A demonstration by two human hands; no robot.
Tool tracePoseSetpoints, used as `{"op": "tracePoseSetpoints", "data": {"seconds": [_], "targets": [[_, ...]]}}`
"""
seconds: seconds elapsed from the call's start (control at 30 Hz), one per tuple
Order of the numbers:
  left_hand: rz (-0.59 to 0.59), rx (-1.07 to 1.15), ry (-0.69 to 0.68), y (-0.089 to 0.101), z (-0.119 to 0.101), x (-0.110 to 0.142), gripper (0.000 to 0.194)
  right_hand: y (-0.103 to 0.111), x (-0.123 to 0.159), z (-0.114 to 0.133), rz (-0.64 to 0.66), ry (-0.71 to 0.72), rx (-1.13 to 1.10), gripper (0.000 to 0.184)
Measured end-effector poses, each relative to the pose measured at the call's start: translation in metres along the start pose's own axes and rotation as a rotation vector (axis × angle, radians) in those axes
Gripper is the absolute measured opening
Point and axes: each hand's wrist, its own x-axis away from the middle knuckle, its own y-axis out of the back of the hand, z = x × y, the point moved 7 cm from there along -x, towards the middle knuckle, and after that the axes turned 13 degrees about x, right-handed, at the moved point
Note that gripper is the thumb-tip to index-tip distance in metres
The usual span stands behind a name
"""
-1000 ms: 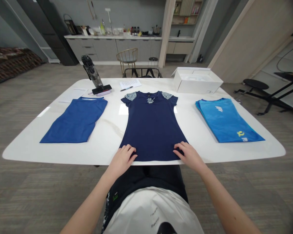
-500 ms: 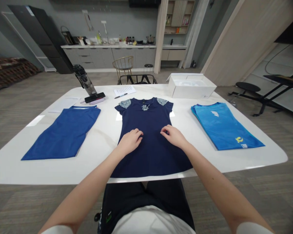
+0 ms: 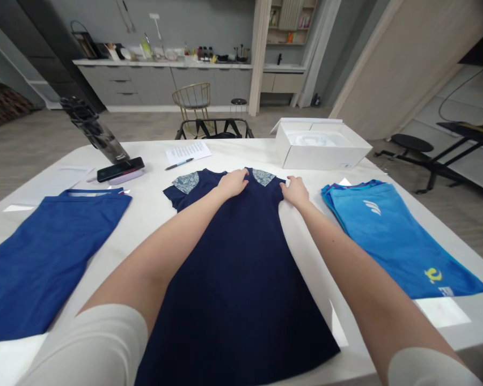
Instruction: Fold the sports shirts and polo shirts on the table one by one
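Observation:
A navy T-shirt (image 3: 241, 268) with patterned grey-blue shoulders lies spread flat on the white table, its neckline at the far end. At the neckline my left hand (image 3: 234, 183) is closed, fingertips pinching the cloth beside the right shoulder patch; it covers the print on the chest. My right hand (image 3: 296, 192) pinches the edge of the right sleeve between thumb and fingers. The left sleeve lies flat, untouched. To the left is a folded royal-blue garment (image 3: 52, 252); to the right, a folded bright-blue garment (image 3: 394, 236) with white and yellow logos.
A white open box (image 3: 326, 153) stands at the back right of the table (image 3: 153, 214). Behind the shirt lie a printed sheet (image 3: 191, 151) and a pen (image 3: 179, 164). A handheld vacuum cleaner (image 3: 104, 139) stands at the back left, with a phone (image 3: 121, 169) before it.
Both hands have moved forward from above the shirt's middle, the left to the neckline and the right to the sleeve, and have taken hold there. My view has come closer to the table.

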Motion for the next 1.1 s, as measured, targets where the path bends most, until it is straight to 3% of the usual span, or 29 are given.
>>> {"op": "tracePoseSetpoints", "data": {"seconds": [0.13,0.27,0.47,0.6,0.73,0.8,0.87,0.93,1.0,1.1], "targets": [[0.033,-0.12,-0.008,-0.008,0.006,-0.068,0.04,-0.015,-0.025,-0.01,0.059,-0.05,0.007,0.05],[0.116,-0.092,0.035,-0.024,0.027,-0.113,0.038,-0.021,-0.033,-0.014,0.089,-0.065,0.029,0.042],[0.132,-0.022,0.067,-0.035,0.051,-0.126,0.025,-0.023,-0.041,-0.008,0.168,-0.05,-0.036,0.018],[0.091,0.1,0.019,-0.026,0.053,-0.124,0.02,0.004,-0.035,0.008,0.205,0.05,-0.387,0.025],[-0.021,0.529,-0.064,-0.006,0.049,-0.121,0.013,0.056,-0.014,0.057,0.379,0.143,-0.811,0.023],[-0.086,0.745,-0.051,0.003,0.05,-0.116,0.01,0.078,-0.002,0.095,0.442,0.194,-0.889,0.029],[-0.111,0.939,-0.009,0.007,0.053,-0.108,0.012,0.087,0.006,0.139,0.475,0.259,-0.892,0.032],[-0.118,1.106,0.06,0.011,0.063,-0.096,0.02,0.078,0.01,0.178,0.475,0.289,-0.832,0.03],[-0.154,1.25,0.149,0.017,0.081,-0.079,0.027,0.053,0.009,0.205,0.465,0.283,-0.74,0.025],[-0.234,1.349,0.325,0.027,0.116,-0.045,0.03,0.008,-0.003,0.22,0.441,0.346,-0.581,0.014]]}}
